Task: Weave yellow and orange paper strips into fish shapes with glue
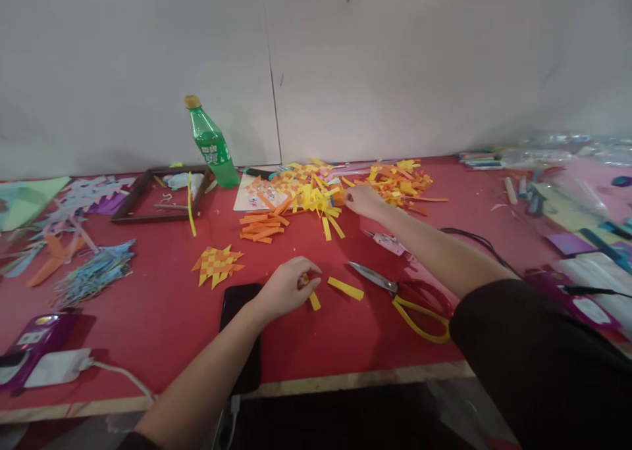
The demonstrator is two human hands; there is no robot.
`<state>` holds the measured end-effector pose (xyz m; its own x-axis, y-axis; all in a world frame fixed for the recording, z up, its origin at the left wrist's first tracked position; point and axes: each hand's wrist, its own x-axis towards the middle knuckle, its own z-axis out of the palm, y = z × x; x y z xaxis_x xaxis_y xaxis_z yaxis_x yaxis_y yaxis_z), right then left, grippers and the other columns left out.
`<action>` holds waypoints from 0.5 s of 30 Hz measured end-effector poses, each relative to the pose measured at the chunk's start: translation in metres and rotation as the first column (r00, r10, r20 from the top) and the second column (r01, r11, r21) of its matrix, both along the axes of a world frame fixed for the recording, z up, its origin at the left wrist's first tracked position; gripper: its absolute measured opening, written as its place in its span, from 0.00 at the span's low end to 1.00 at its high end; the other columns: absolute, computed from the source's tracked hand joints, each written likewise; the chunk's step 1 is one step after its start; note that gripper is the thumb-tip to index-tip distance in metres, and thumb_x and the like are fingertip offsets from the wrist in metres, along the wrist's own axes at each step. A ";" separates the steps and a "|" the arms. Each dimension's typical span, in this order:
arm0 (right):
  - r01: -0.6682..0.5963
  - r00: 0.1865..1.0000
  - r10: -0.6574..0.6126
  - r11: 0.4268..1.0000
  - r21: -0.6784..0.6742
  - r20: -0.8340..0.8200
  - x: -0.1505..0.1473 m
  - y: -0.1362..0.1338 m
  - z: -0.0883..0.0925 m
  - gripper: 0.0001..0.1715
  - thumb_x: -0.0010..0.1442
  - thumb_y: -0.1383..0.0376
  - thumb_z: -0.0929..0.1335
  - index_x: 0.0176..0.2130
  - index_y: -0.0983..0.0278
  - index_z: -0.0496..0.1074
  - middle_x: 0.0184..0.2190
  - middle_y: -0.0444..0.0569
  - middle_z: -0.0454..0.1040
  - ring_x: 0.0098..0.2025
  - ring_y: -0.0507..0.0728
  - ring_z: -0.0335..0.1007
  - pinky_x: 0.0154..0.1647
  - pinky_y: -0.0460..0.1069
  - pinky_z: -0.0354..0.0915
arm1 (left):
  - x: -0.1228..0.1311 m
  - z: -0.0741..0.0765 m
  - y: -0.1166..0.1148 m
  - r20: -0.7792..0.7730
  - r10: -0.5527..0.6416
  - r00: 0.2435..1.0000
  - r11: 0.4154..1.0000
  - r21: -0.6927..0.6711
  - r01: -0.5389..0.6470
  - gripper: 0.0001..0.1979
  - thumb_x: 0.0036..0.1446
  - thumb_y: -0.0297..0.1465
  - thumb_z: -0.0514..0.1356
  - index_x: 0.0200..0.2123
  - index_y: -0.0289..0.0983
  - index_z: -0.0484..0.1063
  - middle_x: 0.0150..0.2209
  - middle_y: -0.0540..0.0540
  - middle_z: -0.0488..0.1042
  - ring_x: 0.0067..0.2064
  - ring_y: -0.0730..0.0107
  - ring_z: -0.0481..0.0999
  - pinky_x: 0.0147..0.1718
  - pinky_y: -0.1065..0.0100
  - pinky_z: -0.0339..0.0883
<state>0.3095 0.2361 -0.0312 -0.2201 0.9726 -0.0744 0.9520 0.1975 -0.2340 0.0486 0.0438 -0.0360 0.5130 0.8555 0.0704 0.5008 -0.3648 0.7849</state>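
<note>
My left hand (291, 285) is closed in a pinch above the table, with a folded yellow paper strip (315, 300) between thumb and fingers. Another yellow strip (345, 288) lies flat just to its right. My right hand (364, 202) reaches to the back, its fingers bent together at the edge of a heap of yellow and orange strips (316, 190); what they pinch is hidden. More orange strips (402, 181) are piled beyond that hand. A woven yellow-and-orange checkered piece (218, 264) rests to the left of my left hand.
Scissors (395, 289) lie partly spread below my right forearm. A black phone (247, 364) is under my left wrist. A green bottle (212, 144) stands by a brown wooden frame (153, 219). Blue strips (96, 272) and a purple device (42, 338) are at left; a pink cutter-like tool (390, 243) lies near the scissors.
</note>
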 end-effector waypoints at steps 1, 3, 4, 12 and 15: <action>-0.007 1.000 0.007 1.000 0.016 -0.010 -0.003 0.001 0.000 0.20 0.67 0.58 0.67 0.55 0.64 0.69 0.54 0.53 0.71 0.50 0.59 0.72 0.50 0.58 0.72 | -0.001 0.000 0.000 -0.001 0.004 1.000 1.000 0.006 -0.004 0.07 0.60 0.31 0.58 0.40 0.38 0.75 0.35 0.46 0.73 0.30 0.70 0.69 0.34 0.68 0.66; -0.017 0.999 0.020 0.997 0.072 -0.043 -0.006 0.000 0.003 0.20 0.67 0.58 0.67 0.56 0.63 0.68 0.54 0.53 0.71 0.50 0.58 0.72 0.49 0.58 0.72 | -0.002 -0.002 0.000 -0.002 0.012 1.000 1.000 0.015 -0.012 0.07 0.61 0.31 0.57 0.40 0.38 0.75 0.36 0.46 0.74 0.30 0.70 0.70 0.34 0.68 0.66; -0.021 0.997 0.029 0.994 0.110 -0.067 -0.008 -0.002 0.006 0.20 0.67 0.58 0.67 0.55 0.63 0.69 0.54 0.53 0.71 0.51 0.59 0.72 0.51 0.59 0.71 | -0.002 -0.003 0.000 -0.003 0.017 1.000 1.000 0.018 -0.017 0.07 0.61 0.32 0.57 0.40 0.38 0.75 0.37 0.45 0.74 0.31 0.70 0.70 0.34 0.68 0.66; -0.151 0.883 0.269 0.938 0.311 -0.384 -0.021 -0.038 0.037 0.09 0.51 0.68 0.71 0.22 0.62 0.68 0.49 0.51 0.75 0.57 0.63 0.67 0.63 0.61 0.57 | -0.001 -0.002 -0.001 -0.035 0.079 0.996 0.997 0.022 -0.079 0.08 0.63 0.33 0.57 0.39 0.37 0.74 0.36 0.46 0.75 0.29 0.70 0.70 0.33 0.67 0.66; -0.171 0.820 0.287 0.949 0.265 -0.496 -0.026 -0.057 0.037 0.06 0.54 0.65 0.67 0.26 0.62 0.68 0.37 0.48 0.77 0.43 0.57 0.73 0.49 0.55 0.66 | -0.001 -0.001 -0.002 -0.044 0.073 0.996 0.997 0.026 -0.072 0.08 0.63 0.33 0.56 0.39 0.38 0.74 0.37 0.46 0.75 0.31 0.70 0.71 0.34 0.67 0.67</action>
<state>0.2840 0.1791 0.0059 -0.3878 0.8695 0.3058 0.6185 0.4915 -0.6131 0.0472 0.0420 -0.0374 0.4529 0.8888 0.0694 0.5613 -0.3447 0.7524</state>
